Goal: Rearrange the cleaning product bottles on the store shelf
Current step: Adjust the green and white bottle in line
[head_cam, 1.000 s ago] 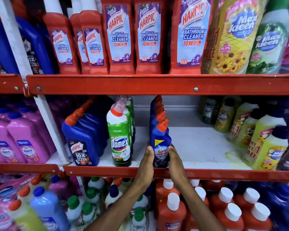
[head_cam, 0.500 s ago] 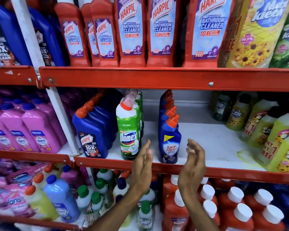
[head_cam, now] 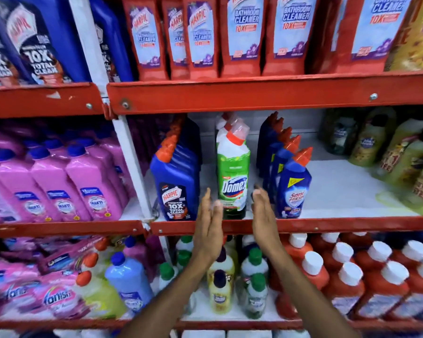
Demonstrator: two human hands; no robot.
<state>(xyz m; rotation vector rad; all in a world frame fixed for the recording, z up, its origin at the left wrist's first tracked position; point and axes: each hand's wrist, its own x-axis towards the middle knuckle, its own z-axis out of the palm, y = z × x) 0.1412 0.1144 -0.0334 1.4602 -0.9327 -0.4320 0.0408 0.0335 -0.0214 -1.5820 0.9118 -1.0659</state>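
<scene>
A green and white Domex bottle (head_cam: 233,172) stands upright at the front of the middle shelf (head_cam: 327,224), heading a short row. My left hand (head_cam: 209,225) is flat and open just left of its base. My right hand (head_cam: 263,215) is open just right of its base. Neither hand grips the bottle; whether they touch it I cannot tell. A row of blue Sani Fresh bottles (head_cam: 294,186) stands to the right. A row of blue Harpic bottles (head_cam: 176,181) stands to the left.
Red Harpic bathroom cleaner bottles (head_cam: 244,32) fill the top shelf. Pink bottles (head_cam: 59,186) fill the left bay. Yellow-green bottles (head_cam: 401,157) stand at the right of the middle shelf, with bare white shelf between. Orange bottles with white caps (head_cam: 347,276) stand below.
Both hands let go of the Sani Fresh bottle and moved left to either side of the Domex bottle. The view shifted left and closer.
</scene>
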